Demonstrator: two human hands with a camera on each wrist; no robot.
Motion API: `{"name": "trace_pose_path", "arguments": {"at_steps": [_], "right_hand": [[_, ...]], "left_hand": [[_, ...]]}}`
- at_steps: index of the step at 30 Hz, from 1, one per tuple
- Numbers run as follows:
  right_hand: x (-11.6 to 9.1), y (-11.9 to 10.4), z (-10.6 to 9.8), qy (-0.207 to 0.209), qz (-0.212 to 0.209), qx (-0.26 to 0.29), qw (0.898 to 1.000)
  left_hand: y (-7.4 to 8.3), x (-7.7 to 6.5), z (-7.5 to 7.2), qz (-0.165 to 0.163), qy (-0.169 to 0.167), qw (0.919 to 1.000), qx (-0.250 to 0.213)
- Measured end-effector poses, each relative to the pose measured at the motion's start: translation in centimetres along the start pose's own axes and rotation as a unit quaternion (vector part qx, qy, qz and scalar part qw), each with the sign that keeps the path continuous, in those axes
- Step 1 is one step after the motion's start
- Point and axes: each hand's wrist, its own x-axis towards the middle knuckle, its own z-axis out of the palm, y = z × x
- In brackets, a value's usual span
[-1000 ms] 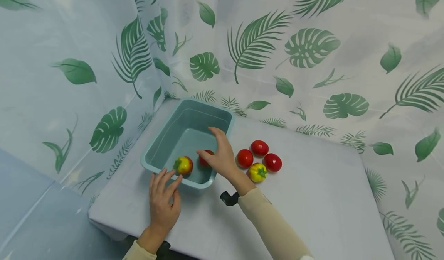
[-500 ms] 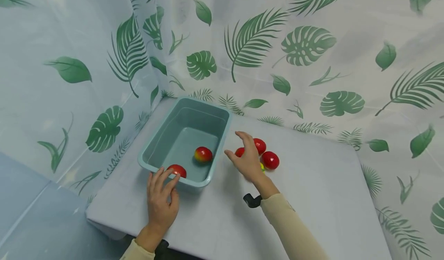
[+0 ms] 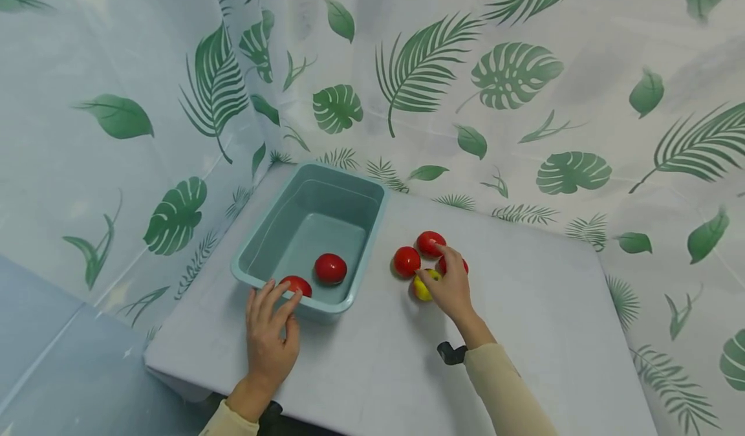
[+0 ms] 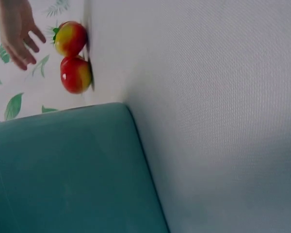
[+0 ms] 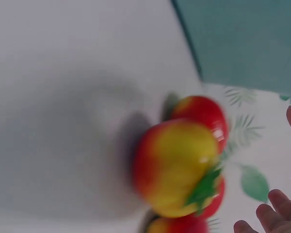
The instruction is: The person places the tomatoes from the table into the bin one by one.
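My left hand (image 3: 270,339) rests its fingertips on the near rim of a blue-green plastic basin (image 3: 250,255), palm down, fingers loosely extended. Two fruits lie in the basin: a glossy red fruit (image 3: 330,269) and another red fruit (image 3: 295,285) partly behind my fingertips. On the table to the right, my right hand (image 3: 451,290) hovers over a cluster of several similar fruits, thumb and fingers spread. Under it is a yellow-and-red fruit (image 5: 177,167) with a green leafy top; a red fruit (image 3: 406,262) sits left of the thumb. The right wrist view shows the fingers apart, holding nothing.
The table (image 3: 541,319) has a white cloth, with its front edge near my left forearm. A leaf-printed white curtain (image 3: 419,99) hangs behind and to the left. The basin stands near the table's left side.
My right hand has moved right, from over the basin to the fruits on the table. The fruits in the basin have rolled and turned. My left hand stays at the rim.
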Motion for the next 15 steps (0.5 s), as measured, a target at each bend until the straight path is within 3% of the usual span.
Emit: {"name": "trace_pose_path", "arguments": {"at_steps": [5,15], "right_hand": [[-1.0,1.9,0.4,-0.018,0.027,-0.013,0.999],[-2.1,3.5,1.9,-0.033,0.095,0.022,0.995]], "left_hand": [[0.0,0.1,0.0,-0.001,0.0,1.0,-0.002],[0.1,0.1,0.0,-0.004,0.002,1.0,-0.004]]}}
